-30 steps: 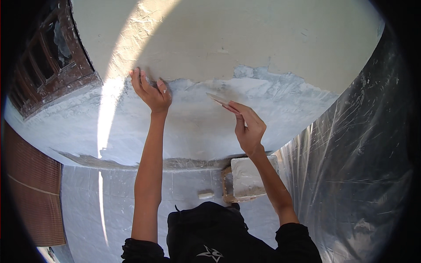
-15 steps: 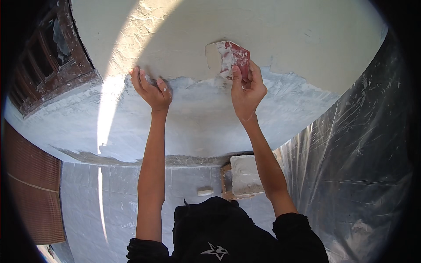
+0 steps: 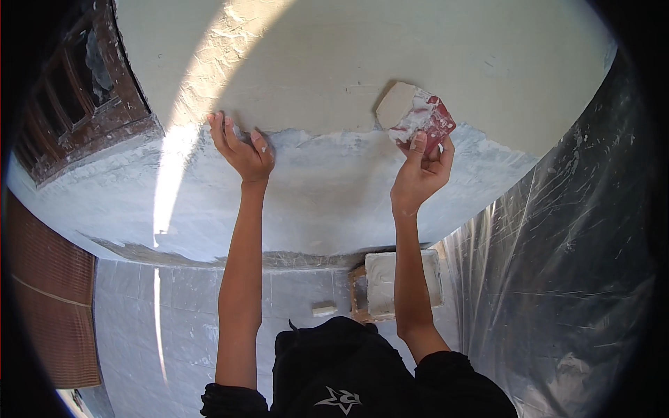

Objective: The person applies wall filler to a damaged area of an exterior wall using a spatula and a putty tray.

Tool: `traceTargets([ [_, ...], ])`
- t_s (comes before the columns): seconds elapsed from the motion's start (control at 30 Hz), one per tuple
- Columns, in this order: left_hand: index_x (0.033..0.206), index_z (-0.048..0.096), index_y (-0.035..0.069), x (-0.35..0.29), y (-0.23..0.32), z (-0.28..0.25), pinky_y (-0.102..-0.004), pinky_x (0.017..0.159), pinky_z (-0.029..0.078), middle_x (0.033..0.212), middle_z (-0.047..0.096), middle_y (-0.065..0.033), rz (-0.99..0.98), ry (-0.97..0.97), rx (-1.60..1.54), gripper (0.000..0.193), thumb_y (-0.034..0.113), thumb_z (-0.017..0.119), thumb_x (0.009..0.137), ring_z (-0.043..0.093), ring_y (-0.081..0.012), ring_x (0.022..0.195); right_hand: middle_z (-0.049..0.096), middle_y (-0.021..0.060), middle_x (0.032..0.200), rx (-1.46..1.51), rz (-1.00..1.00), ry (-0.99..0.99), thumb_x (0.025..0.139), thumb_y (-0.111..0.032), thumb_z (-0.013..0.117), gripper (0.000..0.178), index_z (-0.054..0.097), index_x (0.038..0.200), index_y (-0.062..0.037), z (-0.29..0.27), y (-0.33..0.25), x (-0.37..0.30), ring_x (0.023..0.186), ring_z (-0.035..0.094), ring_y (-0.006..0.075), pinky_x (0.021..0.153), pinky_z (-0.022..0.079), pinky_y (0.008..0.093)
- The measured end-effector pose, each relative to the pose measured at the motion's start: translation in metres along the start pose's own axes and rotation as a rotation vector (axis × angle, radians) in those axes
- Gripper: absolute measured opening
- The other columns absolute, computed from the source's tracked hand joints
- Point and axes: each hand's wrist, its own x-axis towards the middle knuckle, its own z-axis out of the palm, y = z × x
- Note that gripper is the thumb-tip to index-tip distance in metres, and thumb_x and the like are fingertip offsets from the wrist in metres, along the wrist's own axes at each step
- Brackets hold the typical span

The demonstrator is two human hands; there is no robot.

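My right hand grips a putty scraper with a red body, its thumb in front and fingers curled behind. White filler is smeared over the scraper, and its pale blade points up and left, close to the wall. Whether the blade's edge touches the wall I cannot tell. My left hand rests at the wall with its fingers apart and slightly bent, apparently holding nothing. Both hands are near the ragged border between the cream coating above and the bluish-white surface below.
Down by the wall's foot is a white-coated square tray on a wooden support, partly behind my right forearm. A small white block lies on the grey floor. Clear plastic sheeting hangs at right; a brown wooden window frame is at upper left.
My right hand has moved right and a little down with the scraper, which is now tilted more. The left hand has stayed almost in place on the wall.
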Motion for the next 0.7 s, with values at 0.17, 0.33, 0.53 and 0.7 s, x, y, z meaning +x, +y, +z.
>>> traceTargets([
  [0.17,0.142,0.022,-0.006,-0.001,0.007,0.005,-0.0547,0.112,0.025,0.143,0.024,-0.0249,0.001,-0.039,0.009,0.056,0.015,0.041,0.094,0.025,-0.0436,0.137,0.065,0.0086,0.098,-0.03,-0.076,-0.231,0.094,-0.005,0.061,0.028,0.054,0.118,0.0066,0.021,0.018,-0.008,0.083,0.058,0.0078,0.072,0.048,0.0205],
  [0.33,0.142,0.022,-0.005,0.0,0.002,0.0,-0.0545,0.112,0.025,0.143,0.024,-0.0251,0.002,-0.033,0.026,0.056,0.018,0.041,0.095,0.025,-0.0437,0.137,0.064,0.014,0.107,-0.014,0.021,-0.002,0.095,-0.005,0.058,0.027,0.05,0.119,0.0057,-0.005,0.006,0.01,0.091,0.063,0.0149,0.076,0.056,0.0274],
  [0.53,0.138,0.029,-0.004,0.0,0.009,0.007,-0.0545,0.111,0.026,0.142,0.029,-0.0256,-0.022,0.01,-0.02,0.052,0.013,0.043,0.091,0.027,-0.0429,0.136,0.066,0.0093,0.099,0.02,-0.014,-0.198,0.093,-0.004,0.061,0.026,0.054,0.117,0.0049,0.021,0.01,-0.003,0.087,0.06,0.0088,0.071,0.049,0.0199],
  [0.7,0.138,0.029,-0.005,-0.003,-0.002,-0.004,-0.0547,0.111,0.026,0.142,0.029,-0.0262,-0.014,-0.015,0.027,0.052,0.013,0.043,0.091,0.028,-0.0426,0.135,0.066,0.0138,0.101,0.005,0.027,-0.009,0.094,-0.004,0.059,0.029,0.05,0.12,0.0066,0.014,-0.002,-0.001,0.088,0.064,0.0141,0.072,0.058,0.0281],
])
